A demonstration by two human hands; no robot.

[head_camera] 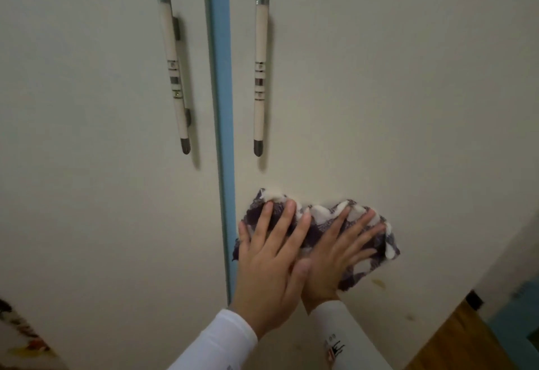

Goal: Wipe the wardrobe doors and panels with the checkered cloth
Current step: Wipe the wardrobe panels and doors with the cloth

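I have both hands flat on the checkered cloth (pixel 315 221), and the cloth is pushed against the right door (pixel 408 107) of the wardrobe. My left hand (pixel 271 253) and my right hand (pixel 341 250) are side by side, fingers straight and spread. They press the cloth and do not curl round it. The left hand lies a little over the thumb side of the right one.

The cloth is bunched up, and its long side runs across the door, from left to right. Its left end is just beside the blue strip (pixel 223 136) between the doors. The right handle (pixel 261 63) is above it, with bare door in between.

A small yellow mark (pixel 378 283) sits just below the right end of the cloth. My right hand is the nearer one to it. I think the next good move is to slide the cloth down and to the right, over that mark. The left door (pixel 87 136) is on the far side of the strip, so I judge it comes later.
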